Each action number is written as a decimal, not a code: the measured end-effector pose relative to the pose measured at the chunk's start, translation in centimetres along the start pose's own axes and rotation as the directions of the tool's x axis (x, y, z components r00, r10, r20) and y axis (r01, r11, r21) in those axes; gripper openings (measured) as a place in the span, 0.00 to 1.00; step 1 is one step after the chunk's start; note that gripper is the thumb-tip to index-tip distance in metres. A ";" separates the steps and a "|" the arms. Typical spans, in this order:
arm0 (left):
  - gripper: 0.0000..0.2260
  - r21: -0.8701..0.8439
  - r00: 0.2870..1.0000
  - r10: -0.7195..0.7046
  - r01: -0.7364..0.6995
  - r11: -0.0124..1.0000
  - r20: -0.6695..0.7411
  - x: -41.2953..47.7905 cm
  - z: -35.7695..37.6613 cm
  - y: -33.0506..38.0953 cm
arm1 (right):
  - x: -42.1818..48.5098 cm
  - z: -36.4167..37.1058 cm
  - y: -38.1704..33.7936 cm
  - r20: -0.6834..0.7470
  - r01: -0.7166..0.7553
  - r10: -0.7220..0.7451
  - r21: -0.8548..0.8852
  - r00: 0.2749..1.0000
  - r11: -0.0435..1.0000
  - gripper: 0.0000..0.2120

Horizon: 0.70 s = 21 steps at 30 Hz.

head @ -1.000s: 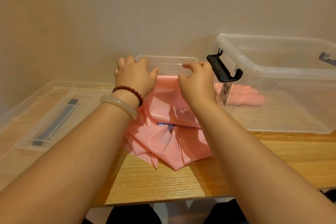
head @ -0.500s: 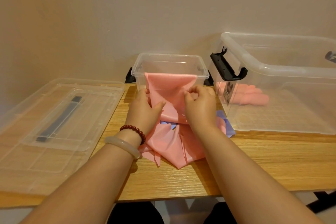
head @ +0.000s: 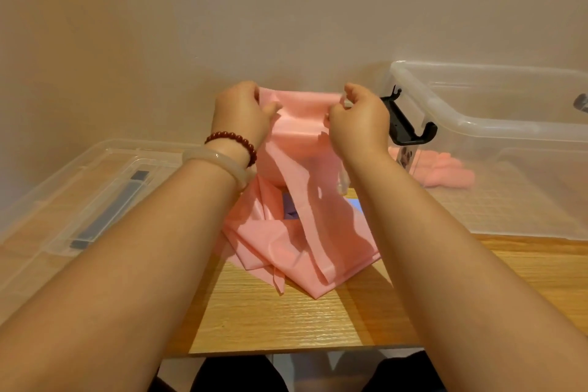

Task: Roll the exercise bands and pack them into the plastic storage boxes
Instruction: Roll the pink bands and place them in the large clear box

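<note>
Two hands, left hand (head: 241, 114) and right hand (head: 359, 124), pinch top edge of pink band (head: 305, 207). Fingers (head: 351, 90) curled on corners, holding it raised and spread, likely to start roll. Rest pools on bench (head: 286, 321) beside large storage box (head: 477, 126).

A plain tan wall (head: 286, 9) stands at the back, smooth all over. In front of it is a worktop (head: 286, 321) made of light wood, with thin lines running across it. The light is warm and soft. It makes dark shadows on the wood.
</note>
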<state>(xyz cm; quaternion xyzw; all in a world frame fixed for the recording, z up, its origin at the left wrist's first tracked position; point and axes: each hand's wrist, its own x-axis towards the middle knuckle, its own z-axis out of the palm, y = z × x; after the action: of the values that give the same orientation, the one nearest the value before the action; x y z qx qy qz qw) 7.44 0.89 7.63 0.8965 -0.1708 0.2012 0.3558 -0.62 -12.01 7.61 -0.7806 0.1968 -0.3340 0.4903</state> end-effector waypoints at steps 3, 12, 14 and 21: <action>0.24 0.169 0.993 0.005 -0.024 0.985 0.114 0.8 0.6 -0.7 | 0.1 -0.2 0.7 0.020 -0.010 0.012 -0.085 1.000 0.996 0.20; 0.13 -0.028 0.979 0.114 -0.120 0.992 -0.167 -5.5 1.3 -2.4 | -4.5 -0.3 5.3 -0.165 0.049 -0.071 -0.136 0.984 0.989 0.07; 0.14 -0.077 0.994 0.042 -0.050 0.996 -0.104 -6.9 1.8 -2.5 | -5.2 0.1 6.2 -0.129 -0.021 0.008 -0.100 0.992 0.995 0.12; 0.12 -0.204 0.996 -0.089 0.088 0.975 0.003 -8.2 2.5 -3.0 | -5.4 0.8 6.6 -0.052 -0.075 0.078 0.045 0.996 0.996 0.09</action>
<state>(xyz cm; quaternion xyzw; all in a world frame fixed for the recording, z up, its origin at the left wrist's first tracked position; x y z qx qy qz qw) 2.31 2.56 0.26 0.8613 -0.1494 0.1695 0.4551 -3.73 -11.01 -0.34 -0.7524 0.2326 -0.3401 0.5139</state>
